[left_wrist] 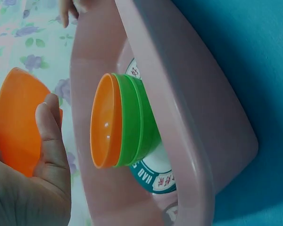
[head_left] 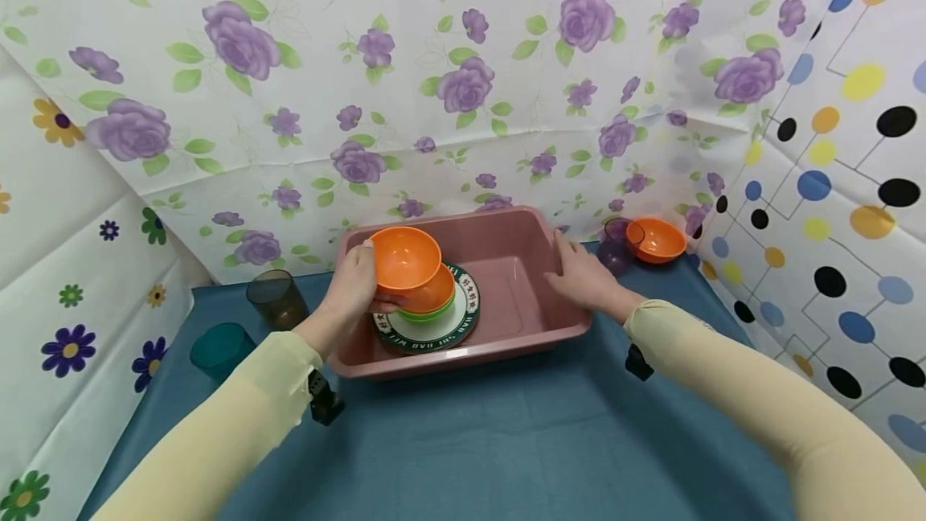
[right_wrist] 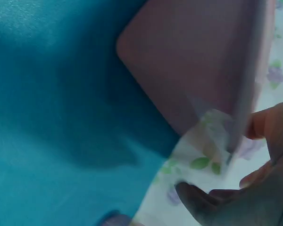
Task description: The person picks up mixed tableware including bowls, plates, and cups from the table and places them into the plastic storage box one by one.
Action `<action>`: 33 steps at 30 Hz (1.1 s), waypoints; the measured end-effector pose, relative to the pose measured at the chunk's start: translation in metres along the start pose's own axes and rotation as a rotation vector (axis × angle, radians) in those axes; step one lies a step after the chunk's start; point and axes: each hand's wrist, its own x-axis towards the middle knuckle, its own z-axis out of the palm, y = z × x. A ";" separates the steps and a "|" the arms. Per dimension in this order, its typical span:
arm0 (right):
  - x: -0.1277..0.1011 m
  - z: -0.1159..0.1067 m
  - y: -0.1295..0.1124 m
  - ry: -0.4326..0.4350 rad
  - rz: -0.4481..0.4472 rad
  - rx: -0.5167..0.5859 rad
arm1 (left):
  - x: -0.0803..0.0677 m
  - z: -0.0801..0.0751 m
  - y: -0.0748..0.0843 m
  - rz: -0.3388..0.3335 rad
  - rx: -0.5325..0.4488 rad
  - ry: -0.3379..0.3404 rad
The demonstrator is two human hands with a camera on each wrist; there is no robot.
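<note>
While the left hand (head_left: 352, 276) grips an orange bowl (head_left: 407, 260) in curled fingers above a bowl stack (left_wrist: 132, 120) inside the pink basin (head_left: 477, 354), the right hand (head_left: 584, 276) has parted fingers at the basin's right rim

Basin (head_left: 515, 296) along the tabletop (head_left: 492, 441) far edge: smooth plastic, low gloss. Held orange bowl (head_left: 407, 258) and green bowls (left_wrist: 137, 125): smooth, glossy plastic. Plate (head_left: 469, 308): glossy, printed rim. Left-edge tumblers (head_left: 277, 301): translucent, shiny, plastic-looking. Tabletop covering: matt, faintly creased. Floral backdrop (head_left: 318, 103): smooth, creased sheeting.
</note>
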 end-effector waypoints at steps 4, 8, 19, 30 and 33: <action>0.003 0.013 0.006 -0.046 0.002 0.065 | 0.003 -0.001 -0.001 0.001 0.012 -0.008; 0.005 0.022 0.008 -0.013 -0.003 0.069 | 0.006 -0.001 -0.001 -0.005 0.038 -0.019; 0.006 0.026 0.012 0.027 -0.016 0.068 | 0.013 -0.002 0.005 0.005 0.264 0.026; 0.005 0.027 0.011 0.035 -0.009 0.095 | 0.024 -0.006 0.010 0.067 0.509 0.076; 0.005 0.028 0.011 0.033 -0.001 0.104 | 0.028 -0.006 0.011 0.075 0.526 0.065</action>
